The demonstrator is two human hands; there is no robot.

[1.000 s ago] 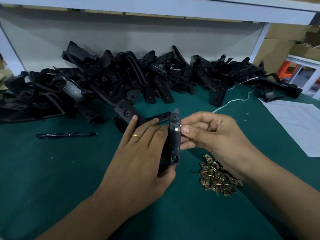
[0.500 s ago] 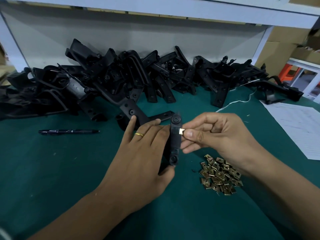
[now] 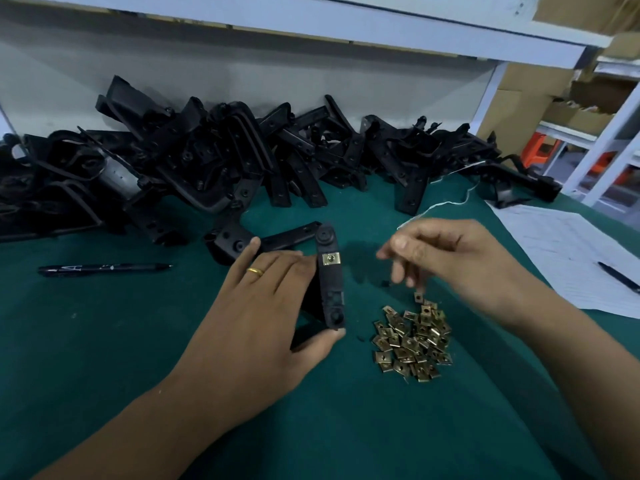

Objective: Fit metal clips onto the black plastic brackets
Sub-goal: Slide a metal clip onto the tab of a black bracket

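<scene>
Brackets (image 3: pixel 214 168) heaped on green mat (image 3: pixel 104 341)

Green table (image 3: pixel 104 358): brackets (image 3: pixel 207 168), clips (image 3: pixel 412 341), pen (image 3: pixel 104 269).

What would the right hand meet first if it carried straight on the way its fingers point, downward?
Probably the pile of metal clips: the right hand hangs above its far edge, fingers pointing down. Depth is unclear and the hand blurred.
</scene>
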